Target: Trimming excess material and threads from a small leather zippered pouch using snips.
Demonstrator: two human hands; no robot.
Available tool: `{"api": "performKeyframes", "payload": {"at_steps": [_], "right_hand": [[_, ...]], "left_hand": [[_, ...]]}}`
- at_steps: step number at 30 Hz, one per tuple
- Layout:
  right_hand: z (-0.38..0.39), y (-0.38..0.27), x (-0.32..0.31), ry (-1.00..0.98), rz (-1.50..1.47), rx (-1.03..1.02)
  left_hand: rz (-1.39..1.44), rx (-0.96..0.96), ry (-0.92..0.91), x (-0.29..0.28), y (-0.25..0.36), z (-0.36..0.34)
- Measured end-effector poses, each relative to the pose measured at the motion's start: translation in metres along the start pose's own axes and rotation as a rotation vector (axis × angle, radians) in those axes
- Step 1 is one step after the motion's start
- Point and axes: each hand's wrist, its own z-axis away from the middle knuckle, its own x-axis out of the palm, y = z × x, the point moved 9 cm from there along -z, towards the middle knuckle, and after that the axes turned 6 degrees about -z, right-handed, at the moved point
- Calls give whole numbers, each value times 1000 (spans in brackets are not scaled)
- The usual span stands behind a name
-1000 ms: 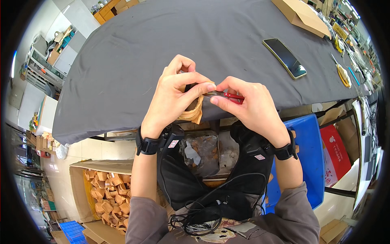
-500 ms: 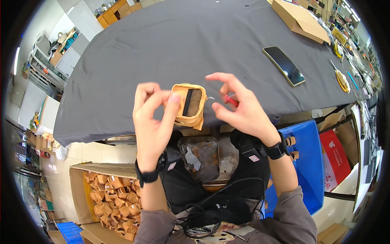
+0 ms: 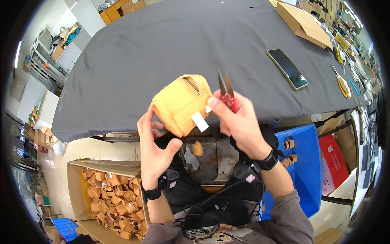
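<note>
Closest to your body, below your wrists, a dark harness with tangled black cables (image 3: 203, 219) hangs at your chest, and a loose tan scrap (image 3: 197, 148) shows in your lap. Just above it your left hand (image 3: 156, 148) has a closed grip on the small mustard-yellow fabric pouch with a zipped top (image 3: 180, 103), thumb pressed under its lower corner, holding it raised over the near edge of the surface. Your right hand (image 3: 237, 122) touches the pouch's white sewn-in label (image 3: 200, 121) with its thumb while its fingers are wrapped around the red-handled thread snips (image 3: 226, 91), blades pointing up and away from you. Those blades stand just beside the zipper end, so a slip could likely nick the fabric or your left fingers; the one-cornered hold might also let the pouch twist loose. To your lower left an open cardboard box of tan leather pieces (image 3: 109, 191) sits on the floor, and a blue plastic bin (image 3: 304, 162) stands at your right. Farther out, the dark grey cloth-covered surface (image 3: 162, 49) carries a black phone (image 3: 287, 68), then a flat brown cardboard box (image 3: 302, 24) and small yellow tools (image 3: 343, 83) near the far right edge.
</note>
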Motion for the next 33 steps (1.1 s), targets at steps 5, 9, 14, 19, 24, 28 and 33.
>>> {"api": "performKeyframes", "payload": {"at_steps": [5,9,14,19,24,28,33], "right_hand": [[21,46,10,-77,-274,331],[22,40,-22,-11,190,83],[43,-14,-25,6,1022,-519],[47,-23,-11,-40,1230,-671],[44,-28,-6,-40,1273,-744],[42,-25,-9,-63,1268,-737],[40,-24,-13,-54,1238,-732]], "left_hand": [[204,33,67,19,-10,-17],[421,-181,-131,46,-25,-28],[423,-252,-196,44,-21,-31],[317,-224,-205,47,-25,-31],[283,-230,-214,44,-26,-32],[289,-247,-221,46,-29,-32],[272,-205,-226,47,-26,-32]]}}
